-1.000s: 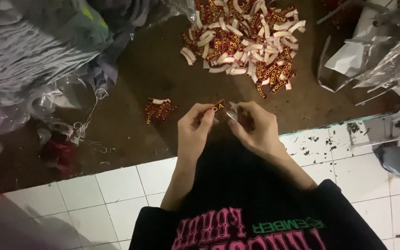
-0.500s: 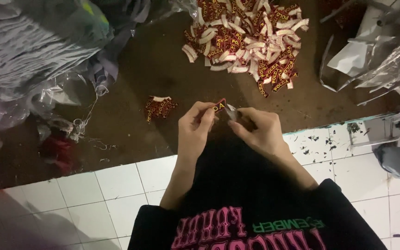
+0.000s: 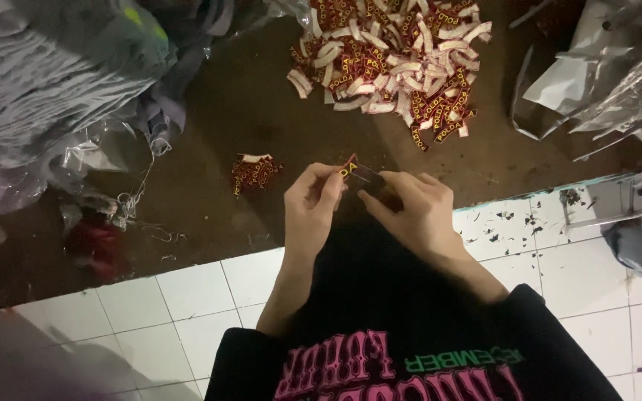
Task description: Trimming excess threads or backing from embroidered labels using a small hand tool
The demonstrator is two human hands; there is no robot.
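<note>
Both hands meet over the brown mat, near its front edge where it gives way to white tile floor. Left hand and right hand pinch one small woven label between them: red w/ gold lettering, thin, flat, a bit stiff-looking. Left thumb + forefinger are closed narrow on the label's left end; right fingertips are closed on its right end, where smth dark and slim sits under the fingers, can't tell what. The label's long axis runs roughly left-to-right, hand to hand, tilted slightly; it sits just past the fingertips, away from the body, and neither hand is clearly nearer. Relative to the mat: at its far side, right of centre, lies a big heap of labels, same red/gold strips mixed w/ pale curled ones showing white backs, loose and jumbled. Mid-mat, left of the hands and well apart from the heap, a small pile of labels, only a few. Off the mat's left edge, crumpled grey plastic bags, thin and glossy, w/ loose thread trailing. Off the right edge, silvery foil-like wrap, creased and shiny. Black sleeves, soft knit, cover the forearms below the wrists.
</note>
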